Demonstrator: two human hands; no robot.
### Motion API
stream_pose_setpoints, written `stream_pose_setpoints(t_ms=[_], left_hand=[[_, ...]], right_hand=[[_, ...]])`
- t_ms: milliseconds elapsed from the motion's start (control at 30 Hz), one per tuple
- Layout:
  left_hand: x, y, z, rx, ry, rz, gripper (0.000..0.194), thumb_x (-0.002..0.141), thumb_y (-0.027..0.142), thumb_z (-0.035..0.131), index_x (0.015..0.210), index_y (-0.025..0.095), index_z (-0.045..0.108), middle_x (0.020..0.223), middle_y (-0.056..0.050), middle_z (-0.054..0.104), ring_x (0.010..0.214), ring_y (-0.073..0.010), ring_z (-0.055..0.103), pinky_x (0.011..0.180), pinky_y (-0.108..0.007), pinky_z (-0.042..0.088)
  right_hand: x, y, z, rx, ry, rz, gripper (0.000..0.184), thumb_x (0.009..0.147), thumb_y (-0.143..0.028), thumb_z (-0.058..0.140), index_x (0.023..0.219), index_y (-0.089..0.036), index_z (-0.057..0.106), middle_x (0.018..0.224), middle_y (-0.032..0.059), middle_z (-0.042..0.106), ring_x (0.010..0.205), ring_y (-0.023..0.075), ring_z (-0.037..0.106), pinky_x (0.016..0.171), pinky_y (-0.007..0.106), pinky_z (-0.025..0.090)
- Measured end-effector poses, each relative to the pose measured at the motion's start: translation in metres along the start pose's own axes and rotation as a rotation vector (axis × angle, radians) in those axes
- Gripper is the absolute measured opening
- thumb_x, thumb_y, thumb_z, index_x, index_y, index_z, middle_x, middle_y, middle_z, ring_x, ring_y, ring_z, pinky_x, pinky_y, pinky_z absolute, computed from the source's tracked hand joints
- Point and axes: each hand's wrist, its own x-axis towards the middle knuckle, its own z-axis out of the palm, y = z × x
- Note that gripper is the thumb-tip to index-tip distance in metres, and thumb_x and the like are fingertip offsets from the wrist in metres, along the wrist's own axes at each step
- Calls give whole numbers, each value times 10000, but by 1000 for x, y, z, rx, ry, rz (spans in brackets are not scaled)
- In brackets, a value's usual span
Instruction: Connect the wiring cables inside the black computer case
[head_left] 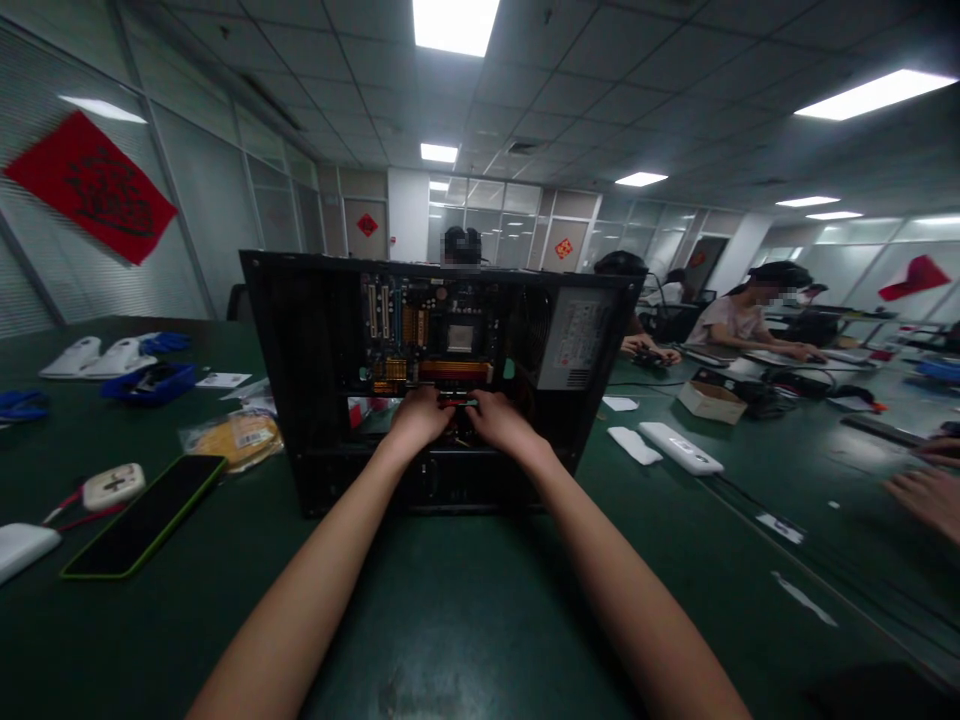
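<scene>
An open black computer case (pixel 300 380) lies on its side on the green table, with the motherboard (pixel 431 335) and a grey power supply (pixel 576 340) showing inside. Both my arms reach into it. My left hand (pixel 417 418) and my right hand (pixel 501 420) sit close together at the lower edge of the motherboard, fingers curled down onto a dark part between them, near the orange slots (pixel 454 371). What the fingers hold is too small and dark to name.
A phone in a green case (pixel 142 516) and a small white device (pixel 112 486) lie at left, a bagged item (pixel 238 436) and blue tray (pixel 150 382) behind. White devices (pixel 679 447) and a cardboard box (pixel 709 400) lie at right. Other people work at the far right; someone's hand (pixel 930 495) rests at the right edge.
</scene>
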Motion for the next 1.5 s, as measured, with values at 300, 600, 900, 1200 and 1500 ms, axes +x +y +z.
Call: stream_pose_setpoints(t_ms=[300, 600, 900, 1200, 1500], left_hand=[[1, -3, 4, 21, 18, -45, 305, 892, 330, 609, 1128, 159, 698, 1136, -149, 727, 1056, -234, 676, 864, -278, 498], [1, -3, 3, 3, 18, -53, 273, 884, 340, 629, 1090, 177, 705, 1122, -142, 731, 1053, -252, 681, 868, -301, 502], [2, -4, 5, 18, 30, -50, 272, 869, 329, 617, 1073, 177, 712, 1128, -133, 733, 1018, -240, 684, 810, -288, 504], [0, 0, 3, 56, 34, -50, 271, 889, 343, 584, 1064, 178, 707, 1122, -143, 731, 1051, -270, 680, 838, -325, 511], [-9, 6, 2, 191, 127, -15, 281, 900, 328, 548, 1075, 166, 698, 1083, -161, 727, 1030, -308, 684, 828, -372, 525]], right_hand=[[16, 3, 5, -75, 2, 62, 289, 989, -232, 466, 1132, -149, 703, 1099, 135, 732, 1045, 219, 687, 813, 244, 460], [27, 6, 7, -68, -63, 70, 273, 960, -247, 507, 1112, -168, 719, 1104, 135, 732, 1060, 229, 682, 804, 250, 466], [28, 4, 8, -129, -67, 111, 274, 959, -219, 487, 1089, -174, 724, 1123, 149, 723, 1056, 237, 684, 823, 270, 476], [23, 0, 4, -144, -47, 114, 285, 962, -239, 479, 1078, -171, 731, 1097, 154, 728, 1028, 236, 691, 799, 270, 484], [22, -3, 2, -172, -21, 105, 297, 956, -235, 475, 1056, -168, 746, 1050, 152, 740, 976, 246, 706, 765, 276, 489]])
